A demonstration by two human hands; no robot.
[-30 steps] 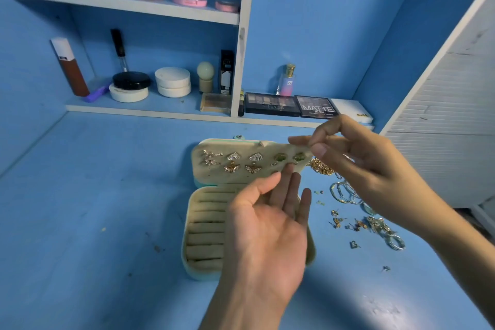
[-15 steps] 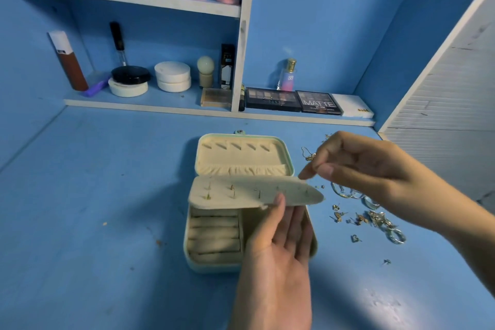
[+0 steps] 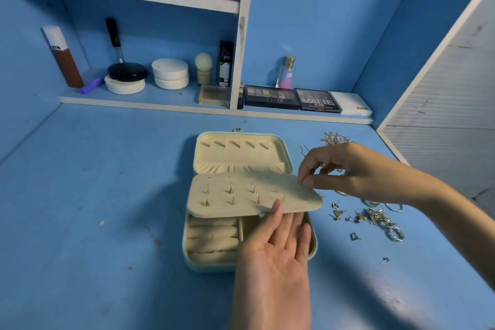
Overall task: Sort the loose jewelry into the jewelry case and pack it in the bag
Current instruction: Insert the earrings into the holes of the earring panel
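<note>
The mint jewelry case (image 3: 206,265) lies open on the blue tabletop, its cream lid (image 3: 241,154) tipped back. A cream earring panel (image 3: 241,199) lies folded over the tray, with several earring posts sticking up through it. My left hand (image 3: 273,257) is palm up, its straight fingers under the panel's front edge and the thumb touching that edge. My right hand (image 3: 348,171) pinches a small earring post at the panel's right end. Loose jewelry (image 3: 375,218), earrings and rings, lies scattered to the right of the case.
A tangle of chains (image 3: 334,139) lies behind my right hand. Shelves at the back hold eyeshadow palettes (image 3: 270,96), a perfume bottle (image 3: 286,72), round compacts (image 3: 170,73) and a brown tube (image 3: 63,56). A white slatted panel (image 3: 442,115) stands at the right.
The earring panel has swung down from upright, fronts showing, to flat over the tray, posts up. My right hand dropped to its right end. My left hand stays under it.
</note>
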